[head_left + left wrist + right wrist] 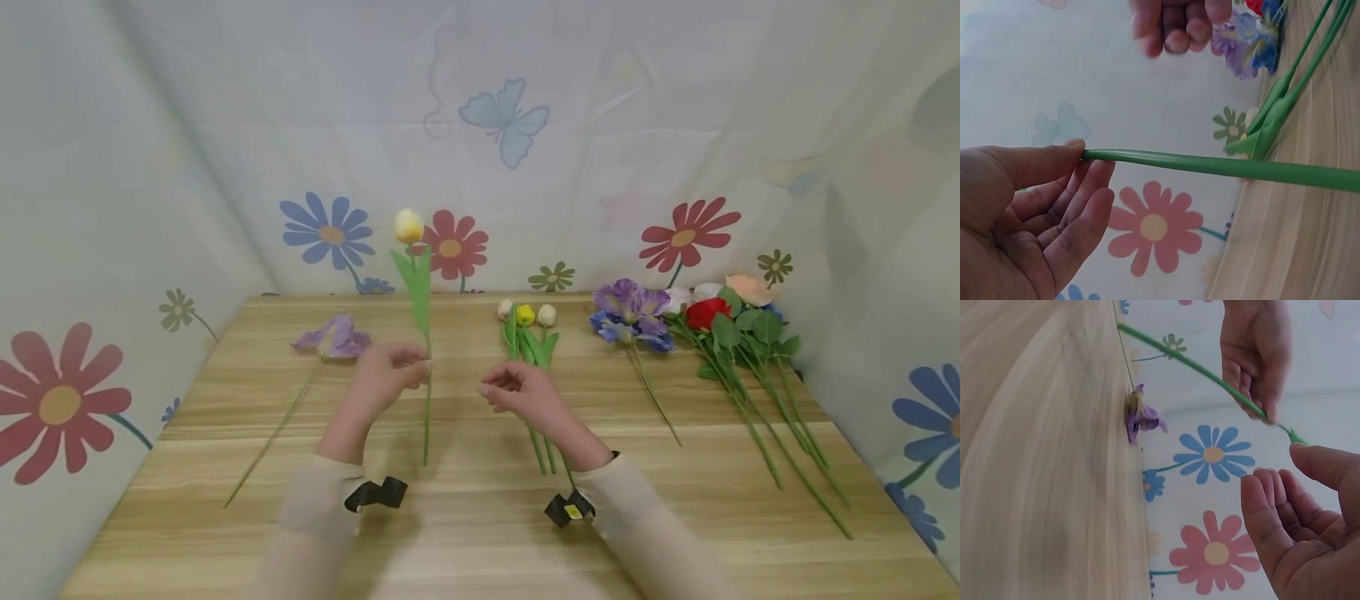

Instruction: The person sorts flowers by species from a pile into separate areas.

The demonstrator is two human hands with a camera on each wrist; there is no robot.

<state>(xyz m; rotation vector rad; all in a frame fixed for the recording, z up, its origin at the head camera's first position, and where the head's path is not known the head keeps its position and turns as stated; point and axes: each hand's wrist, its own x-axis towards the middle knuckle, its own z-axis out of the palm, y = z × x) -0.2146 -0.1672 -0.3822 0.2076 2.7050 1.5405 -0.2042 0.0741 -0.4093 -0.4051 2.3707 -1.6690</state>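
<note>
At frame centre the left hand point(386, 375) pinched the tulip point(409, 227) upright by its stem, bloom clear of the surface point(480, 542), while the right hand point(521, 392) hovered beside it, loosely curled and empty.

We seem to be in a small craft or flower-arranging corner, closed in like a booth rather than an open room. A pale cloth backdrop point(480, 167) printed with cartoon daisies and a blue butterfly point(505, 119) hangs on three sides and meets a light wood-grain counter point(480, 533). On the counter we see artificial flowers sorted into groups: a purple bloom point(335, 337) lying alone at the left, a bunch of small tulips point(527, 325) in the middle, purple and blue blossoms point(630, 310) further right, and a mixed bunch of long-stemmed roses point(731, 321) at the far right. We see no windows, furniture or appliances.
</note>
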